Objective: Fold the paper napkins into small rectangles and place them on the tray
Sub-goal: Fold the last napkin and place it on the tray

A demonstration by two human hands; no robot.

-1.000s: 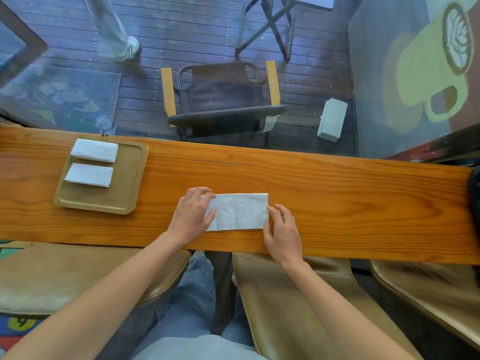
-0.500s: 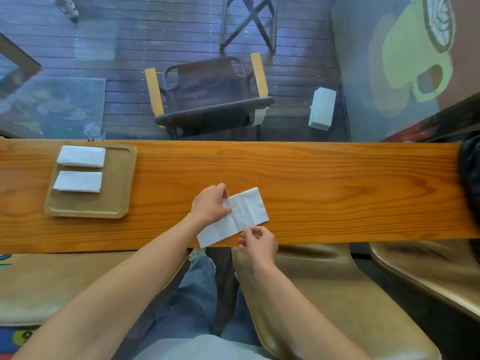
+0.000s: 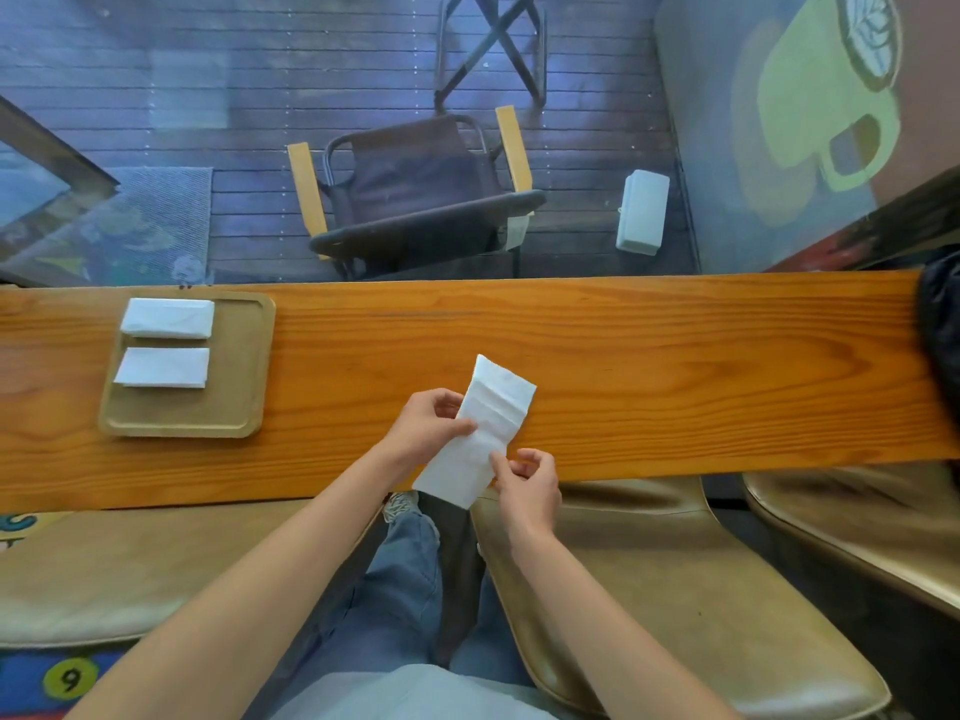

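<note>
A white paper napkin (image 3: pixel 488 423), folded into a long strip, is held lifted over the near edge of the wooden counter (image 3: pixel 675 376), slanting from near-left to far-right. My left hand (image 3: pixel 431 423) pinches its left side at the middle. My right hand (image 3: pixel 524 480) pinches its near right edge. On the left, a tan tray (image 3: pixel 244 387) holds two folded white napkins, one at the back (image 3: pixel 169 318) and one in front of it (image 3: pixel 163 367).
Tan padded stools stand under the counter's near edge, left (image 3: pixel 104 569) and right (image 3: pixel 675 589). A dark object (image 3: pixel 943 330) lies at the counter's right end. Beyond the glass are a folding chair (image 3: pixel 415 194) and a white box (image 3: pixel 642 213) on decking.
The napkin lay flat on the counter under both hands a second ago. It has since been picked up and turned to a steeper slant, with both hands now pinching its edges.
</note>
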